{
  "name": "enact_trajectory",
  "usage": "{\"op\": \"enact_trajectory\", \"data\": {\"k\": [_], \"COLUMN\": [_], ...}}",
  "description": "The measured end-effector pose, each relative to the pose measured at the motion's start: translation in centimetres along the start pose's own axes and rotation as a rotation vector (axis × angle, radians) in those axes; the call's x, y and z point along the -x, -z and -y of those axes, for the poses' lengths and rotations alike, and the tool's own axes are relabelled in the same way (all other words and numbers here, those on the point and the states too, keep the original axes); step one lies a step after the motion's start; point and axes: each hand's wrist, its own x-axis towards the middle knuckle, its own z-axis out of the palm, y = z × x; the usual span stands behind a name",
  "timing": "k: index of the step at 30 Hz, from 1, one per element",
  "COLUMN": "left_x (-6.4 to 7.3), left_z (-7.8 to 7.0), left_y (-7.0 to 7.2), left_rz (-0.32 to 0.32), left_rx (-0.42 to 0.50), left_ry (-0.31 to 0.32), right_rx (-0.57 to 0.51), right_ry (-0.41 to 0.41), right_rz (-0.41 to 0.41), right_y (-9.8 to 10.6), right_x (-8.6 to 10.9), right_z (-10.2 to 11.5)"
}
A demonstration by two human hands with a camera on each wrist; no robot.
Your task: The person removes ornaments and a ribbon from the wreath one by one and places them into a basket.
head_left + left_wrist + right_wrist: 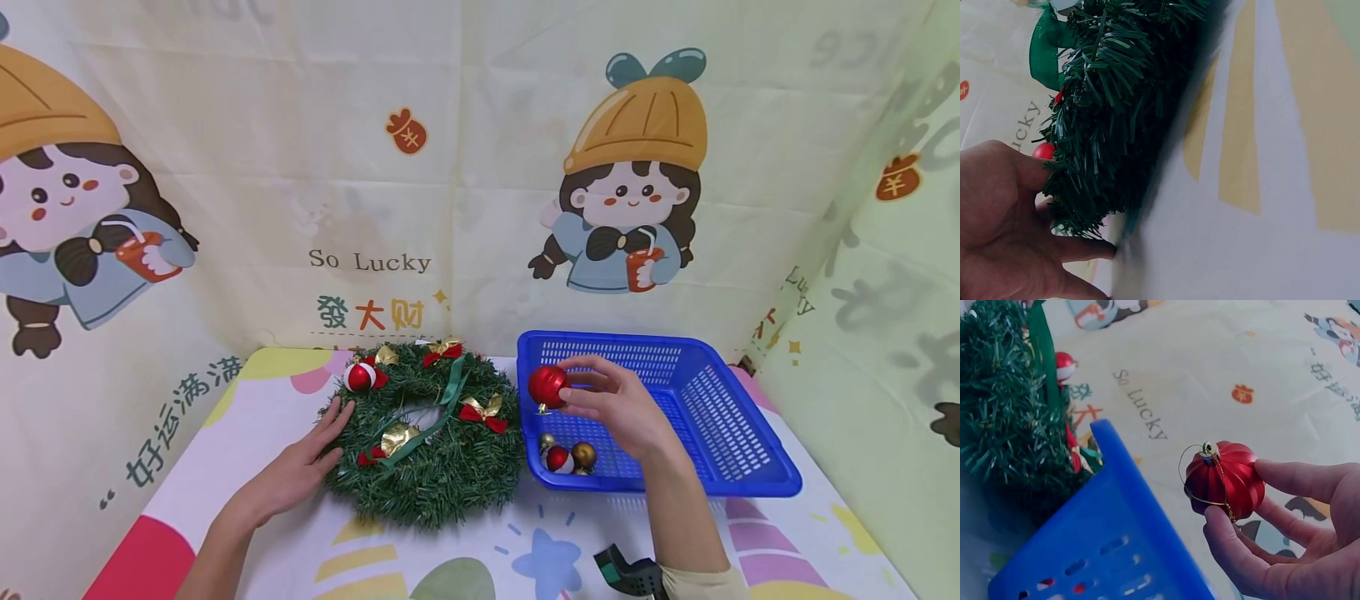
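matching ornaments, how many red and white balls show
2: a red-and-white ball upper left on the wreath, another near left in the basket; more may be hidden.

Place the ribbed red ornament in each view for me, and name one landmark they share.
Head: right of and below centre, the ribbed red ornament in the right hand, against the blue basket's left part.
Left wrist: not in it.
Right wrist: right of and below centre, in the same hand.
Shared landmark: the green wreath, partly visible in both wrist views.

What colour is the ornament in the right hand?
The ornament is red, clearest in the right wrist view.
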Motion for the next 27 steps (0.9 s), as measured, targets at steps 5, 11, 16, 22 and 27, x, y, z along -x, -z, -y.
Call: {"op": "enact_trajectory", "data": {"k": [5, 11, 16, 22, 27], "left_x": [0.0, 0.0, 0.0, -0.1, -0.1], "left_z": [0.0, -0.1, -0.1, 0.0, 0.0], "left_y": [0.0, 0.0, 0.0, 0.1, 0.0], "left_rz": [-0.003, -0.004, -0.002, 0.0, 0.003], "left_rx": [0.003, 0.004, 0.003, 0.0, 0.0], "left_ry": [-0.001, 0.001, 0.001, 0.006, 0.017], "right_rx": [0.003, 0.047, 0.104, 0.183, 0.246], "right_ry": [-0.004, -0.029, -0.052, -0.084, -0.105], "right_rz": [-0.002, -0.015, -0.026, -0.053, -0.069], "right_y": [0.5, 1.1, 1.4, 1.5, 1.4], "right_x": [0.0, -0.1, -0.3, -0.8, -1.1], "right_z": [-0.7, -1.3, -2.0, -3.2, -3.8]}}
